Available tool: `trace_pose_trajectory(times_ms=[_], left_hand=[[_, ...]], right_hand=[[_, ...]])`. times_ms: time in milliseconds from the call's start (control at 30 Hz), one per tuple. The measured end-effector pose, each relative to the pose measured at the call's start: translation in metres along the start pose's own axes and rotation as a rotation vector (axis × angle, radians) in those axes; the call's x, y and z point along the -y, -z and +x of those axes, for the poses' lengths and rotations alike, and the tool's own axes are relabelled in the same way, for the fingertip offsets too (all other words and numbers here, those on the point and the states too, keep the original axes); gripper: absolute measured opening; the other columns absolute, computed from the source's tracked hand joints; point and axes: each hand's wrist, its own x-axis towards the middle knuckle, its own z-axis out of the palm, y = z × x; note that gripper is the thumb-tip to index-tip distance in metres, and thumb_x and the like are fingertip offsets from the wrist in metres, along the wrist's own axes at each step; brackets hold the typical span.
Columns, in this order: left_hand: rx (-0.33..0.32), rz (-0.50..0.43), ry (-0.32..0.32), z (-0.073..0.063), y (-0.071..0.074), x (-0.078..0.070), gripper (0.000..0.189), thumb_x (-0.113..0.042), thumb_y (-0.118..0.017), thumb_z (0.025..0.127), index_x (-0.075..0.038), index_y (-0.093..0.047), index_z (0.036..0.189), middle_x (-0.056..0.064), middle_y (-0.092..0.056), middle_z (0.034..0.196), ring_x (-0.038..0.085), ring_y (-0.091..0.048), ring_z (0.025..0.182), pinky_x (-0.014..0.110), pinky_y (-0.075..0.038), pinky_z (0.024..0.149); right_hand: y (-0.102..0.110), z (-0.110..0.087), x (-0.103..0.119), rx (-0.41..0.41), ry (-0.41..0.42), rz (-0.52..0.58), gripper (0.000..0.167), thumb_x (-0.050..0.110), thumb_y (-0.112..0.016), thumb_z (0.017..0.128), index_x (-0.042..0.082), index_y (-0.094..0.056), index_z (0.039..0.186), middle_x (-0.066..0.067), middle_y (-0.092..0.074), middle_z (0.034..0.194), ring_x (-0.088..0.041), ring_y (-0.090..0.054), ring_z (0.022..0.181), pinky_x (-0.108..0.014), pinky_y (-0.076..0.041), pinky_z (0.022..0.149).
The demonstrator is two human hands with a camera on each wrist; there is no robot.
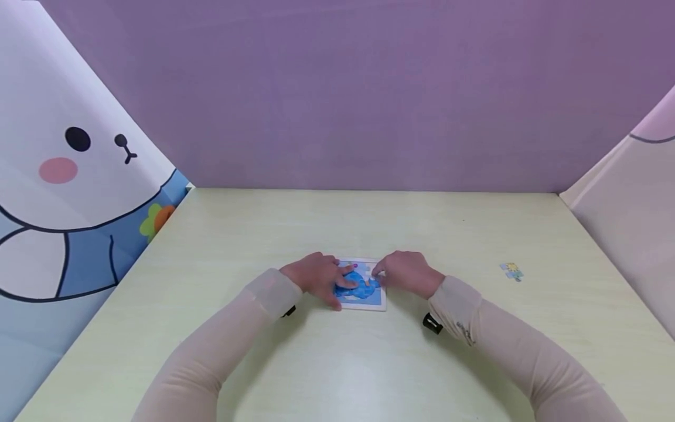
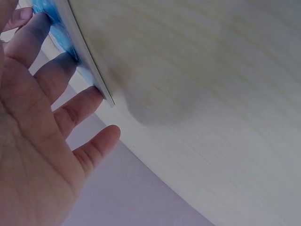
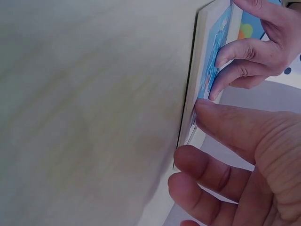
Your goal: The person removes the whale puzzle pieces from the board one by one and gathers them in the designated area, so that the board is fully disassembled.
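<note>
A small jigsaw puzzle (image 1: 375, 300) in a pale frame shows a blue picture in the head view. My left hand (image 1: 319, 275) rests on its left part with fingers spread, fingertips touching the blue surface; in the left wrist view the left hand (image 2: 42, 108) has its little finger off the frame's edge. At the upper right part of the puzzle is my right hand (image 1: 408, 272). The right wrist view shows the right thumb (image 3: 225, 120) touching the puzzle by the frame's inner edge, other fingers bent beside the frame. Whether a piece lies between thumb and fingers is hidden.
Joined puzzle pieces (image 1: 511, 271) with a yellow sun lie on the pale wooden table (image 1: 337, 369) to the right. A purple panel (image 1: 369, 99) rises behind the table, and a cartoon-printed cloth (image 1: 63, 234) hangs on the left.
</note>
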Motion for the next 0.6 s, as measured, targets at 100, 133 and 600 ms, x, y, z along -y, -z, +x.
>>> trace_pose_trajectory(times_ms=[100, 133, 600], left_hand=[[0.0, -0.002, 0.0, -0.0008, 0.0005, -0.0009, 0.063, -0.055, -0.064, 0.084, -0.039, -0.044, 0.141, -0.005, -0.029, 0.155, 0.027, -0.036, 0.137, 0.046, -0.033, 0.105], [-0.001, -0.001, 0.0, -0.001, 0.0007, -0.0012, 0.063, -0.055, -0.064, 0.084, -0.039, -0.044, 0.141, -0.005, -0.029, 0.154, 0.027, -0.036, 0.137, 0.046, -0.033, 0.105], [-0.012, -0.008, -0.001, 0.0002, -0.0008, 0.0002, 0.062, -0.055, -0.064, 0.084, -0.039, -0.044, 0.141, -0.004, -0.031, 0.154, 0.027, -0.039, 0.134, 0.043, -0.035, 0.103]], right_hand=[[-0.0005, 0.0006, -0.0001, 0.003, 0.0, -0.007, 0.021, 0.021, -0.069, 0.089, 0.02, -0.075, 0.109, -0.004, -0.067, 0.118, -0.025, -0.062, 0.107, -0.041, -0.052, 0.071], [-0.0008, 0.0007, -0.0004, 0.004, 0.001, -0.01, 0.021, 0.021, -0.069, 0.088, 0.02, -0.075, 0.109, -0.004, -0.067, 0.118, -0.025, -0.062, 0.107, -0.041, -0.052, 0.071], [-0.0005, 0.0038, 0.0006, 0.032, -0.01, 0.006, 0.021, 0.019, -0.068, 0.088, 0.02, -0.075, 0.108, -0.005, -0.067, 0.118, -0.024, -0.061, 0.104, -0.039, -0.05, 0.068]])
